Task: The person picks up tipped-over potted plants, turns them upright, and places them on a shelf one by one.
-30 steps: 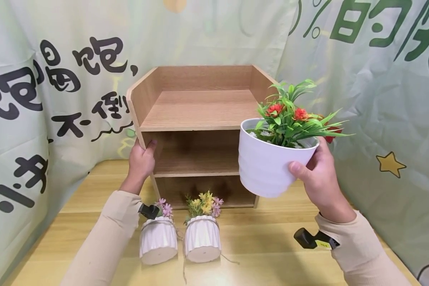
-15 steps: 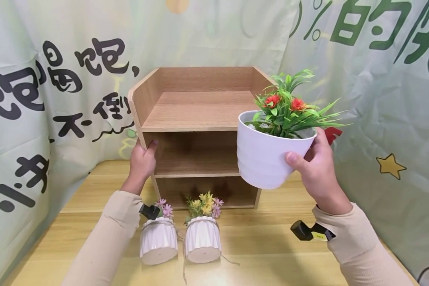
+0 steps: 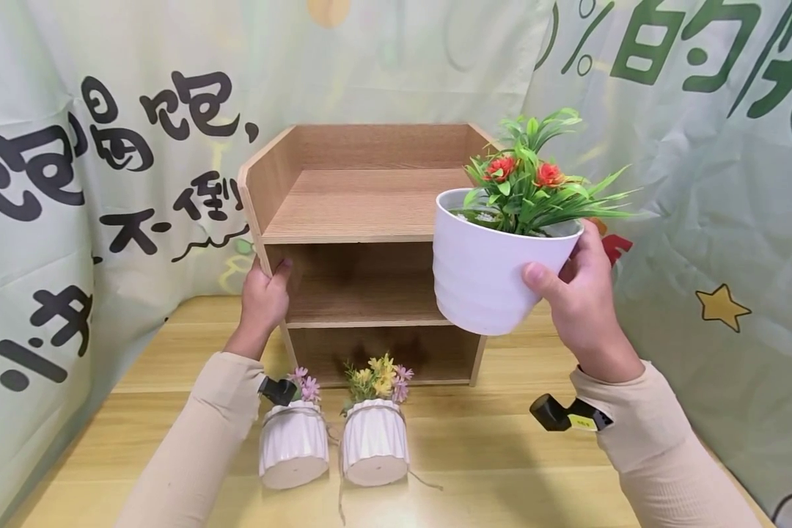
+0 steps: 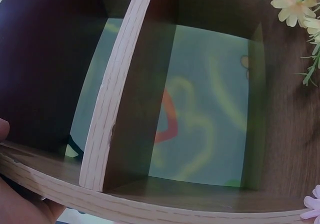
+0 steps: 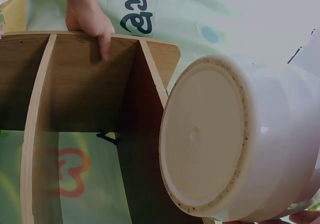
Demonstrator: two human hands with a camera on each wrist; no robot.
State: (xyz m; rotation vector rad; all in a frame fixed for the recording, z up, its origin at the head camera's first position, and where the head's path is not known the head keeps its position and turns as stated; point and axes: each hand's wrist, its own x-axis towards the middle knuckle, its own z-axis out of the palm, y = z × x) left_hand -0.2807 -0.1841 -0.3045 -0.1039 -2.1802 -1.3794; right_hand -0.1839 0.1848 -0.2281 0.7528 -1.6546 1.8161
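**Holding a Potted Plant Beside the Wooden Shelf**

Gripping the white pot (image 3: 495,264) at its rim and side wall, our right hand (image 3: 581,308) keeps it in the air in front of the right edge of the wooden shelf (image 3: 363,205), about level with the top tier. We see the thumb curled across the near wall; the other fingers wrap behind the pot and are mostly hidden. The pot tilts slightly and carries green leaves and red flowers (image 3: 524,180). In the right wrist view we see only the pot's underside (image 5: 202,134), and the hand itself is cut off at the frame edge.

Our left hand (image 3: 264,301) clasps the shelf's left side panel, thumb curled over its front edge; the remaining fingers sit behind the panel, out of sight. The left wrist view shows only a sliver of the hand, so the fingers are not readable there.

Two small ribbed pots (image 3: 293,451) (image 3: 374,449) stand side by side on the table (image 3: 501,455), in front of the shelf. The left forearm partly covers the left one.
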